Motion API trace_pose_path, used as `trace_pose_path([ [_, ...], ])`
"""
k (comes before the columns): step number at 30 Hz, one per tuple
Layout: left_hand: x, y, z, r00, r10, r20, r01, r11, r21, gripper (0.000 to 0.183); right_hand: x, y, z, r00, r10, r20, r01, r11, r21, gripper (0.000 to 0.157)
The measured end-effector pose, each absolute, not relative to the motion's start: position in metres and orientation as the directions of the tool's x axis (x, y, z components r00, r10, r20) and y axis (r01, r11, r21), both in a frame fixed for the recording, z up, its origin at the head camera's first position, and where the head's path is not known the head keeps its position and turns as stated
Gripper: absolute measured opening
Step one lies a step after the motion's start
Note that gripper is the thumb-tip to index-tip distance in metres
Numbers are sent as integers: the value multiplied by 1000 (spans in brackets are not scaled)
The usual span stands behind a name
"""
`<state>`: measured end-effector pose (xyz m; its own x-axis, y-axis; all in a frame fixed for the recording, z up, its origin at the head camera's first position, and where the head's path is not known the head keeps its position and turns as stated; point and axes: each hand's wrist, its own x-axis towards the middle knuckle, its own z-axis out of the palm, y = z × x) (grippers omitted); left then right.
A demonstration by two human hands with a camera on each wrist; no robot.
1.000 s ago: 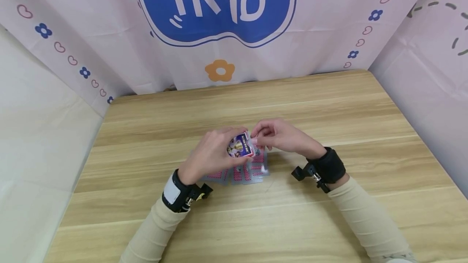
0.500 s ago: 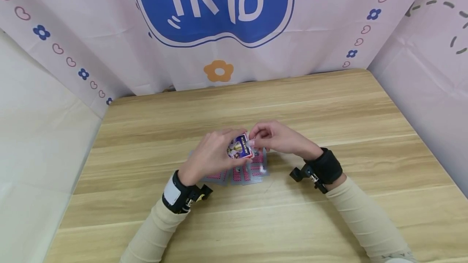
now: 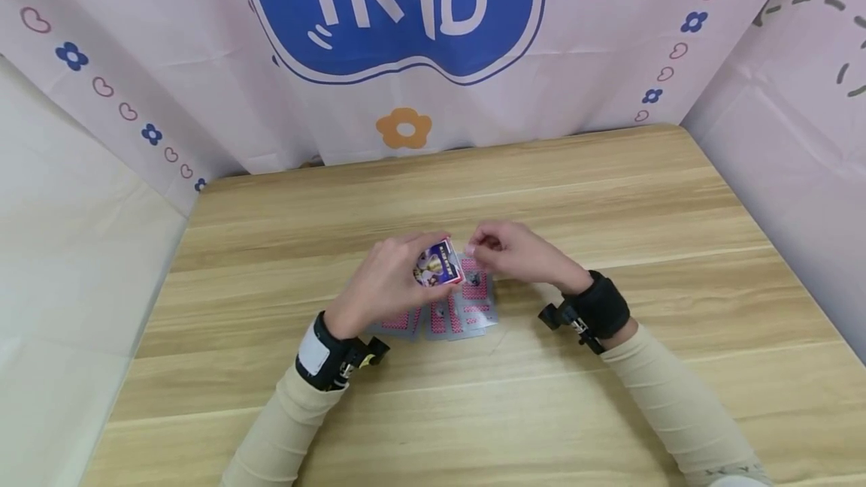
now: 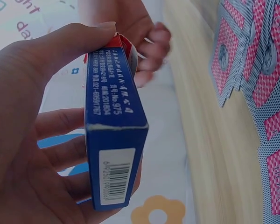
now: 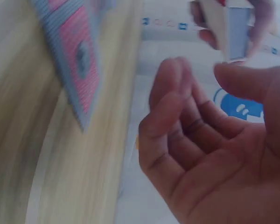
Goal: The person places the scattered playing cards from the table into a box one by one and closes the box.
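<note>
left hand (image 3: 386, 276) grips the card box (image 3: 438, 264); right hand (image 3: 521, 252), loosely curled, empty, has just come off its end, now uncovered

The box (image 4: 115, 121) is blue and red, the cards (image 3: 475, 288) patterned pink-grey.

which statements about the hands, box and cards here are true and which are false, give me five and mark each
1. The left hand holds the card box. True.
2. The right hand grips the box as well. False: it is apart from the box, with nothing visible in its fingers.
3. The cards on the table show plain green backs. False: they are patterned in pink and grey.
4. Some cards overlap. True.
5. The box bears a barcode. True.
</note>
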<state>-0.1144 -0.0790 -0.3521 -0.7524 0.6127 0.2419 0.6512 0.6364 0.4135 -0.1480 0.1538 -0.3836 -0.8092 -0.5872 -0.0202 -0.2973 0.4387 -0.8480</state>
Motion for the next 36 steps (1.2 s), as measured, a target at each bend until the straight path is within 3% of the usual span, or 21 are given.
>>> trace_pose_path([
  [2, -115, -80, -352, -755, 611, 238, 647, 638, 417, 67, -148, 151, -389, -814, -580, -10, -377, 541, -752, 18],
  [7, -114, -82, -350, -763, 604, 229, 638, 648, 415, 68, -142, 147, -399, -824, -563, -59, -466, 735, -492, 60],
  [9, -114, -81, -350, -766, 600, 229, 635, 653, 412, 67, -139, 147, -401, -829, -553, -82, -469, 768, -436, 69],
  [16, -114, -81, -349, -762, 600, 242, 642, 653, 401, 65, -139, 149, -402, -839, -539, -69, -474, 788, -394, 59],
  [22, -115, -82, -350, -757, 603, 252, 648, 645, 405, 65, -146, 154, -397, -792, -611, -8, -483, 635, -603, 20],
  [26, -115, -82, -350, -752, 605, 260, 655, 641, 401, 66, -148, 161, -386, -746, -666, 3, -422, 470, -775, 4],
  [30, -115, -82, -350, -754, 603, 260, 652, 642, 404, 67, -142, 166, -358, -766, -642, 19, -352, 395, -849, 10],
  [36, -114, -83, -349, -761, 598, 253, 644, 646, 411, 67, -148, 177, -351, -875, -484, 3, -172, 306, -936, 14],
])
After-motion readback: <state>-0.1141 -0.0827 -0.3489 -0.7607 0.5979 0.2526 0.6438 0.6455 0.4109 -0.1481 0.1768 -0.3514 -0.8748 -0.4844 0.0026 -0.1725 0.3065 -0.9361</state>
